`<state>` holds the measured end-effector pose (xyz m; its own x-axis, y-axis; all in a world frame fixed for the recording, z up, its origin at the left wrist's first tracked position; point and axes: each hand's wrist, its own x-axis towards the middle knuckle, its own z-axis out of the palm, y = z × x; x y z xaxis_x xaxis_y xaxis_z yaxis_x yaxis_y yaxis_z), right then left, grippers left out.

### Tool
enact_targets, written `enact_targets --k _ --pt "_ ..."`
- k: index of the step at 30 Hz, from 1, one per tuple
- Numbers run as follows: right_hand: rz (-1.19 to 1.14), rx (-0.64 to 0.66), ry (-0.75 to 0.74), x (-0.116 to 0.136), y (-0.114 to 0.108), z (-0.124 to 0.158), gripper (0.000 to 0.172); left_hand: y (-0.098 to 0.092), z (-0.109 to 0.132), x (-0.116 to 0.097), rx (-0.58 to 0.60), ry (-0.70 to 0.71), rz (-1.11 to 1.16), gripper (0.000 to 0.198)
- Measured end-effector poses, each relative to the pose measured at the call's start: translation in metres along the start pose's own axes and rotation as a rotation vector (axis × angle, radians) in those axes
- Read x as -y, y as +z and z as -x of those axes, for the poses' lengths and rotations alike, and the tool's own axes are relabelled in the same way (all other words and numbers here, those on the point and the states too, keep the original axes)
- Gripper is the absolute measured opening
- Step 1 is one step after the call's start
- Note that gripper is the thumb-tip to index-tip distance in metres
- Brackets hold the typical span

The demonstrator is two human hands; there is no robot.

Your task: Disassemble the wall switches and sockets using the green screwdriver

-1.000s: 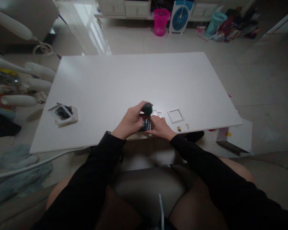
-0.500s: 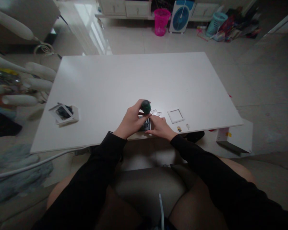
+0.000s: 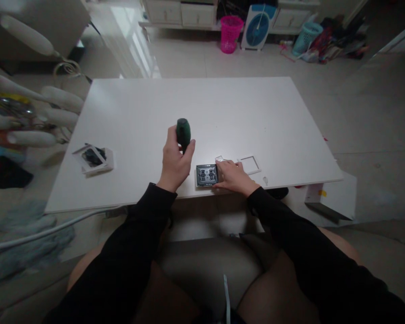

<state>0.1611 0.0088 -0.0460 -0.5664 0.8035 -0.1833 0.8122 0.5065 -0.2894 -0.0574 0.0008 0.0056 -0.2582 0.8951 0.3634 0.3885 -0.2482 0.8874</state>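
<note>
My left hand (image 3: 174, 160) is closed round a screwdriver with a dark green handle (image 3: 182, 131), held upright above the white table (image 3: 195, 108), left of a small grey switch module (image 3: 206, 174). The module lies flat near the table's front edge. My right hand (image 3: 234, 177) rests on the table with its fingers against the module's right side. A white square frame (image 3: 249, 164) and a small white plastic piece (image 3: 220, 159) lie just beyond my right hand.
A white switch box with dark parts (image 3: 93, 159) lies at the table's left front. A tiny screw-like piece (image 3: 265, 181) sits by the front edge. Behind the table stand a pink basket (image 3: 231, 32), a blue fan (image 3: 257, 28) and a teal basket (image 3: 307, 37). A cable (image 3: 47, 231) runs at lower left.
My left hand has lifted the screwdriver off the module and moved it left and away. The module is now uncovered. My right hand stays on its right side.
</note>
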Motion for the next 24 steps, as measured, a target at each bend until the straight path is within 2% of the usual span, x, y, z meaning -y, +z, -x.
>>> enact_targets --k 2,6,10,13,16,19,24 --pt "0.033 -0.005 0.012 -0.006 -0.010 0.003 0.079 -0.001 0.001 0.003 0.029 -0.058 -0.003 0.027" --pt "0.138 0.045 0.114 -0.028 -0.029 0.010 0.044 -0.002 0.006 0.013 0.108 -0.236 -0.014 0.027" --pt "0.209 0.183 0.225 -0.045 -0.032 0.015 0.026 -0.002 0.012 0.015 0.302 -0.453 -0.278 0.027" --pt "0.216 0.239 0.268 -0.046 -0.026 0.011 0.024 0.000 0.017 0.011 0.492 -0.578 -0.456 0.024" --pt "0.215 0.253 0.275 -0.040 -0.019 0.005 0.025 0.003 0.020 0.011 0.613 -0.668 -0.501 0.030" --pt "0.220 0.249 0.284 -0.034 -0.013 0.000 0.029 0.006 0.022 0.014 0.648 -0.737 -0.437 0.036" --pt "0.227 0.289 0.279 -0.033 -0.008 -0.002 0.035 0.009 0.022 0.019 0.656 -0.761 -0.372 0.039"
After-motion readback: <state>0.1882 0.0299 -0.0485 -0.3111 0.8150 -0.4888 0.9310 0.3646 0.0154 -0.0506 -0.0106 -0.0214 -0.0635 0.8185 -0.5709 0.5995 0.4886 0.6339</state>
